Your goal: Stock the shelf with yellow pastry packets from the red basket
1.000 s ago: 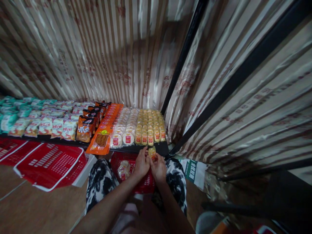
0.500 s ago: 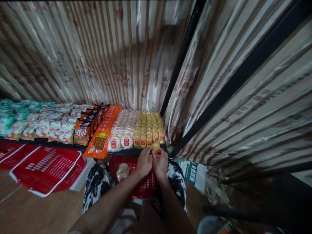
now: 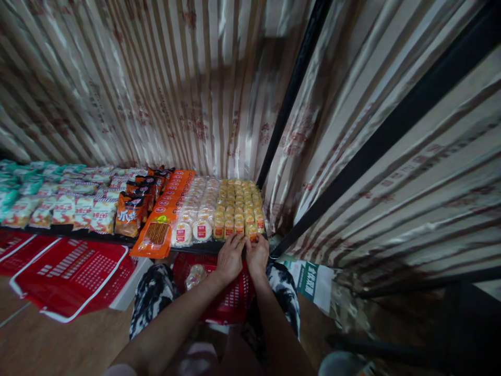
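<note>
Small yellow snack packs (image 3: 229, 216) with red and orange labels stand in tight rows at the shelf's right end. At the front of these rows is one yellow snack pack (image 3: 251, 233), low by the shelf edge. My right hand (image 3: 257, 258) has its curled fingers on this pack from the front and right. Close at its left, my left hand (image 3: 230, 258) has bent fingers pressed together, its thumb side against the same pack; the fingertips are partly hidden. Left of the yellow rows lie round white wrapped cakes (image 3: 202, 228) with red labels.
An orange packet of brown sticks (image 3: 158, 235), orange-black bags (image 3: 128, 214) and white bags (image 3: 104, 215) fill the shelf leftward. Below, a red basket (image 3: 230, 308) with wrapped cakes sits between my knees. Another red basket (image 3: 74, 277) stands left. A black post (image 3: 291, 99) rises at the shelf's right corner.
The yellow pack has moved slightly back and up onto the row front, both hands moving with it. My left hand sits a little farther from the right one. The view has shifted slightly.
</note>
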